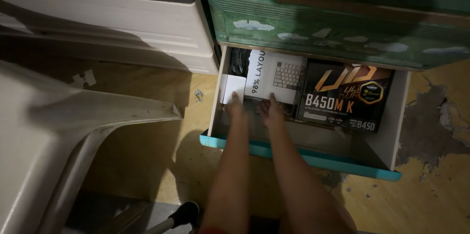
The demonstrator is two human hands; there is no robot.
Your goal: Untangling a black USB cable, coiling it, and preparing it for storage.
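1. We see both forearms stretched forward and down into an open drawer (391, 116) with a teal front edge, pulled out of a green cabinet (338, 18).
2. Our left hand (235, 105) rests its fingertips on the near edge of a small white box (233, 87) at the drawer's far left; whether it grips the box we cannot tell.
3. Our right hand (270, 110) touches the near edge of a white keyboard box (274, 75) just right of it; the fingers look loosely together, flat and blurred, with no hold visible.
4. A black-and-orange box (350, 97) lies flat on the right, beside the keyboard box. We judge the boxes are packed side by side to fit the drawer.
5. A pale plastic chair (58, 131) stands near left on the worn yellow floor (431, 190).
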